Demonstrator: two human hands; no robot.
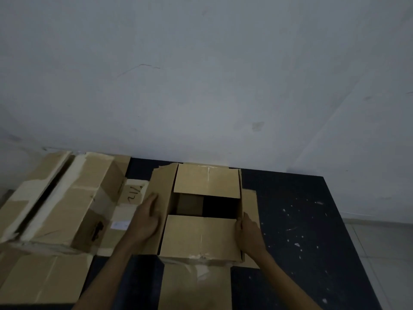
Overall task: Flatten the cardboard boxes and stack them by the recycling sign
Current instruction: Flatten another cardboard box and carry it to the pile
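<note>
1. Left hand (146, 217): fingers straight, palm flat against the left flap of the open box (206, 211).
2. Right hand (248, 231): fingers curled round the box's right edge by the near flap, gripping it.
3. Open box sits mid dark counter (301, 220), touching the wall (201, 74); far and near flaps half folded in, interior dark.
4. Left of the box: taped box (67, 198) on flattened cardboard (44, 278).
5. Nearer than the box: a flat cardboard sheet (194, 287) under it.

An open box (206, 211) sits on the tabletop (295, 220) against the wall (201, 86), with more boxes (60, 198) to its left.
</note>
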